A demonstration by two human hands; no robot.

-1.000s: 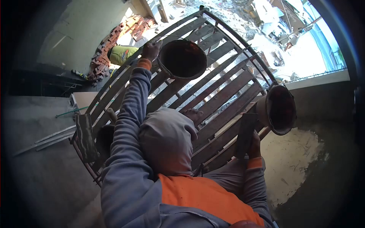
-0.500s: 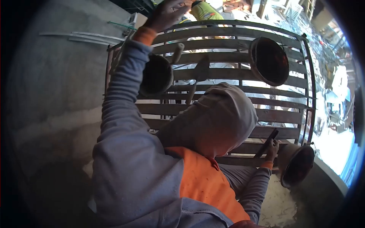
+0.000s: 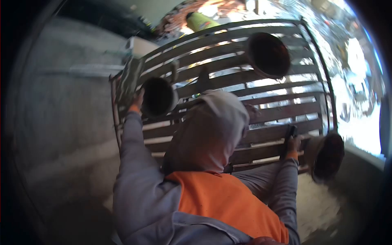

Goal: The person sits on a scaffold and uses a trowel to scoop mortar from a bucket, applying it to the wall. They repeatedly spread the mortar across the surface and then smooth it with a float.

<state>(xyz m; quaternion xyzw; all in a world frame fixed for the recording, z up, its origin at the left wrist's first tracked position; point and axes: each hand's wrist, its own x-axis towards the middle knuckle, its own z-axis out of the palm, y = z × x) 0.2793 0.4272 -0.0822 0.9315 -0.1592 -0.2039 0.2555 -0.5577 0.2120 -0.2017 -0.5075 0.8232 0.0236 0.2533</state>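
Observation:
My left hand [image 3: 138, 101] is low at the left end of a slatted platform [image 3: 281, 110]. Its blurred fingers are between a long grey, streaked board [image 3: 129, 79] and a dark-mouthed bucket [image 3: 158, 97], right at the board's edge; I cannot tell whether they grip it. My right hand [image 3: 293, 143] is closed around a dark, narrow tool [image 3: 290, 132], just left of a second bucket [image 3: 325, 157]. A trowel [image 3: 203, 79] lies on the slats beyond the left bucket, beside an upright pale handle [image 3: 174, 70]. The grey hood [image 3: 208, 130] hides the platform's middle.
A third bucket [image 3: 268, 55] sits on the far part of the platform. A bare grey wall [image 3: 69, 106] runs along the left. Beyond the slats are a person in a yellow-green top [image 3: 201, 22], a pale box [image 3: 143, 45] and bright, cluttered ground [image 3: 355, 73].
My left hand has come down from raised above the platform's far edge to beside the left bucket. My right hand keeps the dark tool. The view has turned and shifted.

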